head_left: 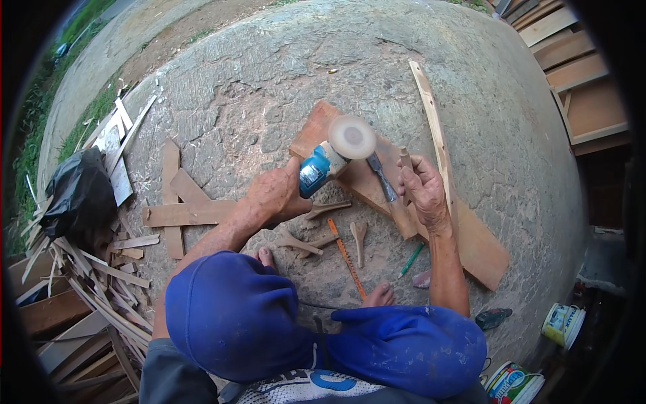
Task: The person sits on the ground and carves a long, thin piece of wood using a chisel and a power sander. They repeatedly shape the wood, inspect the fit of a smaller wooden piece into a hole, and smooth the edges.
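My left hand [274, 194] is wrapped round the blue body of an angle grinder [315, 170]. Its round, pale sanding disc [352, 137] faces up and looks smeared, as if spinning. In my right hand [428, 194] a slim wooden piece [405, 159] stands upright, pinched by thumb and fingers, a little apart from the disc. Beneath both hands lies a thick wooden plank [484, 254], slanting across the ground. A chisel [385, 183] with a wooden handle rests on it, between the disc and my right hand.
Several carved wooden pieces [359, 241], an orange toothed strip [346, 258] and a green pencil [411, 260] lie near my feet. Crossed boards [172, 214] lie left, beside scrap wood [101, 323] and a black bag [79, 195]. A long batten [431, 114] and buckets [564, 326] are right.
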The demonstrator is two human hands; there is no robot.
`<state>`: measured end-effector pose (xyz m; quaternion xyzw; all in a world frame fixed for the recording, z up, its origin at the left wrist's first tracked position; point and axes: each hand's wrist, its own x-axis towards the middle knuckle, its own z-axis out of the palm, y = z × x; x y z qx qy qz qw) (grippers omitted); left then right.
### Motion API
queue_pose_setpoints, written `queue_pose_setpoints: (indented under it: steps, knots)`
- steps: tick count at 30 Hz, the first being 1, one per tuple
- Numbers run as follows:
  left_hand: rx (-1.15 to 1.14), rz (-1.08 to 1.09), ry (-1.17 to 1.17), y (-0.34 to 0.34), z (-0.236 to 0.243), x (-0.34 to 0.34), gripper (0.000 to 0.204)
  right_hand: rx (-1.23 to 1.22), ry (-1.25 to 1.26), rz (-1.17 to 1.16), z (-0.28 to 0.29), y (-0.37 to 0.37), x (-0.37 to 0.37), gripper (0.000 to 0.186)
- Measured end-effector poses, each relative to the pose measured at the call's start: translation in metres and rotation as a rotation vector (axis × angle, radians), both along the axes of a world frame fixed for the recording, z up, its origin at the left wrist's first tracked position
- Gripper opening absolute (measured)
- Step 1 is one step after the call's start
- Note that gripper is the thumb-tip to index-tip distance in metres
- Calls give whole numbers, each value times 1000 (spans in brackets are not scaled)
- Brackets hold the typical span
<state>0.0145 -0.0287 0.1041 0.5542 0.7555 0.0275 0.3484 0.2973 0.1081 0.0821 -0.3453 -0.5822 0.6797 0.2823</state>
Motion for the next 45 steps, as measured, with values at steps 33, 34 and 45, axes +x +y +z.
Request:
queue_pose_setpoints:
  steps: [33, 34, 45]
  knots:
    - [453, 851, -810, 15, -38, 16, 29, 251, -42, 72, -49, -113, -88, 42]
    - [459, 845, -815, 16, -38, 19, 29, 41, -29, 62, -50, -114, -84, 43]
    - [440, 927, -990, 7, -46, 18, 25, -124, 84, 92, -68, -118, -89, 60]
